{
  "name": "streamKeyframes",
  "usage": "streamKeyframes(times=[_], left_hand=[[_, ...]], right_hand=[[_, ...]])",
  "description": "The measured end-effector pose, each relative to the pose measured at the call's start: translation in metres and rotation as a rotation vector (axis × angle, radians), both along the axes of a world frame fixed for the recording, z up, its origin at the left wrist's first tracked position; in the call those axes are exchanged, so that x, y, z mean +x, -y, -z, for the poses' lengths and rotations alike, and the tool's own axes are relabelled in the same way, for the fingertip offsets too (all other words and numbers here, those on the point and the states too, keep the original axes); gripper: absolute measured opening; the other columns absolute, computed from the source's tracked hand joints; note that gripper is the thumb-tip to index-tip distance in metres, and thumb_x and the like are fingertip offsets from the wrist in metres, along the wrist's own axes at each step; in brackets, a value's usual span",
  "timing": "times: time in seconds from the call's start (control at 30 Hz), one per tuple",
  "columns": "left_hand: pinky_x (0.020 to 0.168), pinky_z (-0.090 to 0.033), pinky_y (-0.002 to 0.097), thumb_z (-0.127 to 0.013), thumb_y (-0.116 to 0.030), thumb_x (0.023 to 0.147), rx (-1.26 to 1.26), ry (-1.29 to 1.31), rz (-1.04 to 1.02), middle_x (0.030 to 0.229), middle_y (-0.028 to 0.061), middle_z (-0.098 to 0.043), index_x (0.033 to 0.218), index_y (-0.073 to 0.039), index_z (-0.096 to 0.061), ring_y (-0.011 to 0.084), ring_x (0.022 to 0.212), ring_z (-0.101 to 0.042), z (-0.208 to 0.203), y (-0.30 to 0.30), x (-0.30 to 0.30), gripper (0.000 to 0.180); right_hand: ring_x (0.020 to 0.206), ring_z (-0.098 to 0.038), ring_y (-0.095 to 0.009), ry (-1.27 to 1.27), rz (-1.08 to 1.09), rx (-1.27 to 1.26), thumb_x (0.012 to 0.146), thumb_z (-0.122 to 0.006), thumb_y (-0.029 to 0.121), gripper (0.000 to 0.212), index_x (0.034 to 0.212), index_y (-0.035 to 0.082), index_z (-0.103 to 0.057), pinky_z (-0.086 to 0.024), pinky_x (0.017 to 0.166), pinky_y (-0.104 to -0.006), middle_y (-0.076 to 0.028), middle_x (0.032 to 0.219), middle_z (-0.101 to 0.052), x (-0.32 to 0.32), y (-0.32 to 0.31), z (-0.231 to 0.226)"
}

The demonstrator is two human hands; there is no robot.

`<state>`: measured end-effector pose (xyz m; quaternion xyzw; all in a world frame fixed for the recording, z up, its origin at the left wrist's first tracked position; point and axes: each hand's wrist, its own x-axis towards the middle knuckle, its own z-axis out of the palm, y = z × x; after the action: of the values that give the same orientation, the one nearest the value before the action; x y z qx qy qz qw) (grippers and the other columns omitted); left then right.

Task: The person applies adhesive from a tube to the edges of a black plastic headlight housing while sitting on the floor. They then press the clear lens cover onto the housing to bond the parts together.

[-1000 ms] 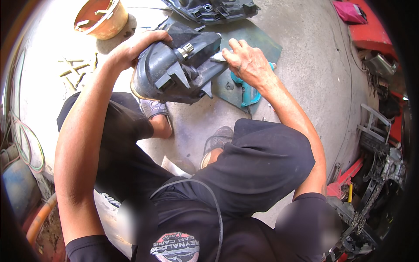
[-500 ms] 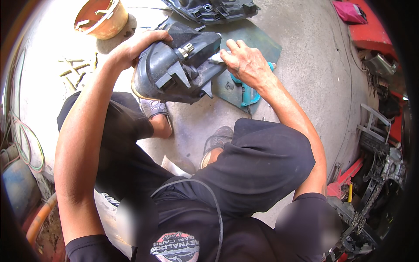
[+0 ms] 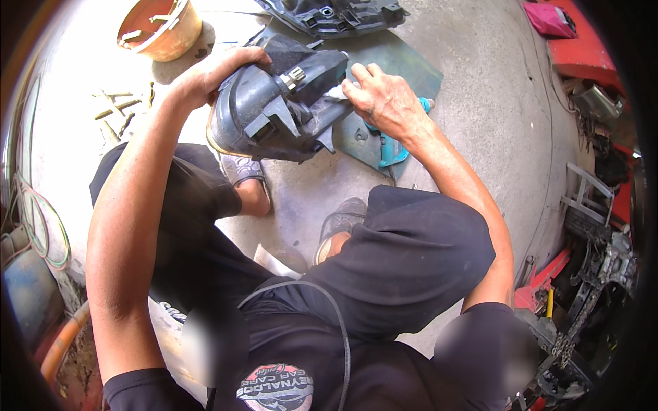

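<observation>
The left hand [image 3: 218,72] has a firm hold on the upper left edge of a dark plastic housing [image 3: 245,99]; a digit lies over its top, and I can't see the other fingers behind it. The housing spans most of the gap between the two sets of fingers, with a small pale connector [image 3: 293,77] standing up from it, a little right of the left fingers. At the housing's right side, the bent fingers of the right hand [image 3: 385,101] pinch a pale piece [image 3: 335,92], mostly covered by the grip, its tip pointing left against the housing or just beside it; which, I can't tell.

Just below the right fingers, partly under that hand, a teal tool [image 3: 393,151] lies on a flat dark sheet [image 3: 417,67], which spreads out on the concrete floor [image 3: 473,109]. Past the fingers of both hands, a second dark housing [image 3: 329,22] sits at the sheet's far end. Some slim metal tools [image 3: 118,109] are scattered left of the left fingers, and beyond them stands an orange-brown bucket [image 3: 173,40] with things inside. Well off to the right of the right fingers, a pink bundle [image 3: 547,19] rests by a red panel [image 3: 586,60].
</observation>
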<state>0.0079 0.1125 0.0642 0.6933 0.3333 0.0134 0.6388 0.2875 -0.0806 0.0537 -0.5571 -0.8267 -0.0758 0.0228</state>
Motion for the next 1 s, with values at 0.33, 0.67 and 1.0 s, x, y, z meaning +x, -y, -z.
streamKeyframes(times=[0.33,0.67,1.0], left_hand=[[0.108,-0.044,0.0350,-0.050,-0.046,0.105,0.020,-0.045,-0.012,0.125,0.0107,-0.067,0.125,-0.001,-0.068,0.0198,0.120,-0.061,-0.002,-0.001,0.000,0.052],[0.109,-0.044,0.0362,-0.048,-0.040,0.107,0.021,0.009,0.009,0.127,0.0130,-0.067,0.127,0.000,-0.067,0.0224,0.122,-0.060,-0.004,0.002,-0.002,0.049],[0.108,-0.044,0.0346,-0.052,-0.044,0.105,-0.014,-0.043,-0.038,0.125,0.0100,-0.068,0.124,-0.001,-0.068,0.0191,0.120,-0.061,-0.002,0.000,0.001,0.050]], right_hand=[[0.094,-0.064,-0.025,0.007,-0.013,-0.018,0.078,-0.074,0.010,0.031,0.108,0.005,-0.068,-0.061,0.070,-0.0356,-0.010,0.102,-0.056,-0.002,0.001,-0.001],[0.093,-0.063,-0.025,0.002,-0.005,0.002,0.079,-0.073,0.011,0.028,0.106,0.007,-0.066,-0.061,0.068,-0.0362,-0.009,0.101,-0.055,0.000,0.002,-0.002],[0.092,-0.063,-0.025,-0.002,-0.013,0.006,0.079,-0.073,0.010,0.026,0.104,0.006,-0.065,-0.061,0.068,-0.0364,-0.009,0.100,-0.055,0.001,0.003,-0.001]])
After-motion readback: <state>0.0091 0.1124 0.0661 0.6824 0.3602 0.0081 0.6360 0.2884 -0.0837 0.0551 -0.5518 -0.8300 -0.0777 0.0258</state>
